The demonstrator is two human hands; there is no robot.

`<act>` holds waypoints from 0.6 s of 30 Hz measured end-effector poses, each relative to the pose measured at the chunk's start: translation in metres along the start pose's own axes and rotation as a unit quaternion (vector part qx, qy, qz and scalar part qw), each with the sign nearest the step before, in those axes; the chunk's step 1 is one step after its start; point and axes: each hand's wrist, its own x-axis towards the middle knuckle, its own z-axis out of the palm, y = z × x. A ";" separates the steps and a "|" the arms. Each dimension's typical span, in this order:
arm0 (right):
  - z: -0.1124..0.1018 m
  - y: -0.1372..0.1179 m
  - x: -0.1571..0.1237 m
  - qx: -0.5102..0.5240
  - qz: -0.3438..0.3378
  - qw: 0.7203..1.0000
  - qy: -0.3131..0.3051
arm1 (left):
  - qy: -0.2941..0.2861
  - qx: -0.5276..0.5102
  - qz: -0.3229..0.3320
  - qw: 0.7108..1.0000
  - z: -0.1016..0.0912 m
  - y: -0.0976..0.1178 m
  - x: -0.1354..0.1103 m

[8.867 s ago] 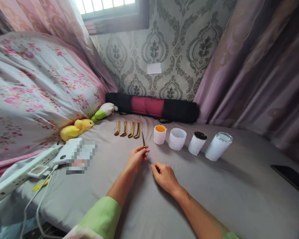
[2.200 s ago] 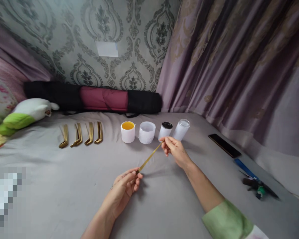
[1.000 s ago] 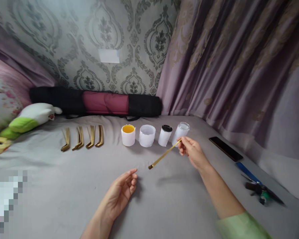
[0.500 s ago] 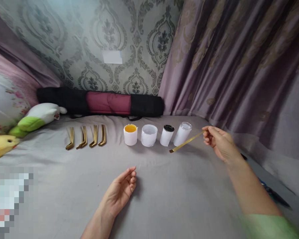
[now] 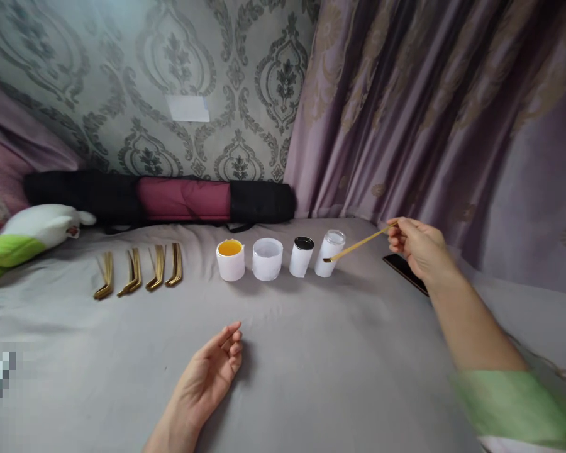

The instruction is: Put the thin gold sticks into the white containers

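Four white-wrapped containers (image 5: 268,269) stand in a row on the grey sheet (image 5: 292,384). The right hand (image 5: 416,246) pinches a thin gold stick (image 5: 362,244) at its upper end, thumb and fingertips closed together on it. The stick slants down toward the left, its dark tip (image 5: 328,260) overlapping the side of the rightmost container (image 5: 321,269); contact cannot be determined. The left hand (image 5: 214,368), fingers loosely curled, grasps nothing and lies well apart from the stick. Left of the containers lie bundles of similar sticks (image 5: 156,270). A phone (image 5: 400,269) lies near the right hand.
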 end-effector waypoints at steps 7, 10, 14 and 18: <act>-0.004 -0.017 0.024 -0.054 -0.065 0.993 0.078 | 0.000 0.001 -0.002 1.000 0.001 0.000 -0.001; -0.002 -0.021 0.030 -0.073 -0.077 0.990 0.090 | -0.002 0.003 -0.001 1.000 0.001 0.000 -0.001; 0.002 -0.023 0.035 -0.105 -0.094 0.984 0.105 | 0.003 0.004 0.000 1.000 0.002 0.000 -0.001; 0.006 -0.023 0.040 -0.125 -0.105 0.981 0.106 | 0.000 0.005 -0.002 1.000 0.001 0.000 -0.001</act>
